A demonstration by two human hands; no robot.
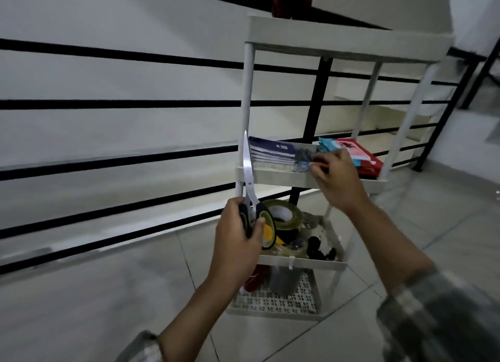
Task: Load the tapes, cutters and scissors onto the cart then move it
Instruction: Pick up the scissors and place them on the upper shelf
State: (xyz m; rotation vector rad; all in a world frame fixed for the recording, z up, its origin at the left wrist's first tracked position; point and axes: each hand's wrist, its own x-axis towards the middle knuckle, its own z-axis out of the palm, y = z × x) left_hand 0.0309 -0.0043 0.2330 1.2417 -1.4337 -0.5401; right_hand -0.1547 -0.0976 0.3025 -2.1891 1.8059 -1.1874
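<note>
Our left hand (238, 226) grips the scissors (250, 188) by the handles at frame centre, blades pointing straight up beside the cart (276, 172). Our right hand (335, 177), fingers pinched at something small we cannot identify, hovers at the middle shelf; tape (284, 215) sits on the shelf below.

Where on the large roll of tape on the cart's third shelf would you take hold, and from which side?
Grip the roll of tape through its open core, coming from above and the front. It lies tilted with the hole facing up towards the camera, and the shelf's front is open. The left hand with the scissors partly covers its left edge.
</note>
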